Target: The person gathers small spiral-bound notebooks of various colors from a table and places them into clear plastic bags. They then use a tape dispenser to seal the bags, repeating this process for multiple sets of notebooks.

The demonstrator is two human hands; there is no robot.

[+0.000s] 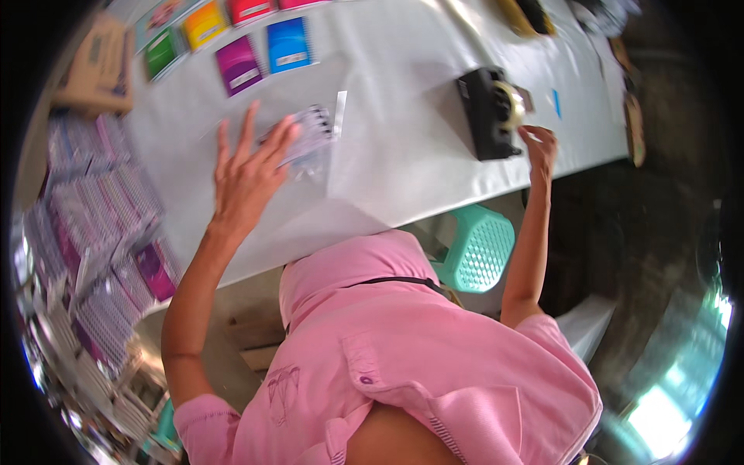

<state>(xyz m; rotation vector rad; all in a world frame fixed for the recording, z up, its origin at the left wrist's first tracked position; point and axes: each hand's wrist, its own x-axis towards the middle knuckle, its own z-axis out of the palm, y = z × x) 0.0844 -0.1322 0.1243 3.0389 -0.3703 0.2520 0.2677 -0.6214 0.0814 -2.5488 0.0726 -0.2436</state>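
My left hand (249, 174) is open, its fingers spread and slightly blurred over a small spiral notebook (311, 130) in clear plastic on the table. The fingers partly cover the notebook; whether they touch it I cannot tell. At the right, a black tape dispenser (484, 116) holds a roll of clear tape (510, 106). Beside its front end, my right hand (541, 147) is closed in a pinch, with a small pale bit, seemingly tape, at the fingertips. A pale flat strip (339, 115) lies beside the notebook.
Coloured notebooks, among them a purple one (239, 65) and a blue one (289, 45), lie across the table's far left. Stacks of wrapped notebooks (108, 209) and a cardboard box (97, 66) line the left side. A green stool (482, 252) stands below the table's near edge.
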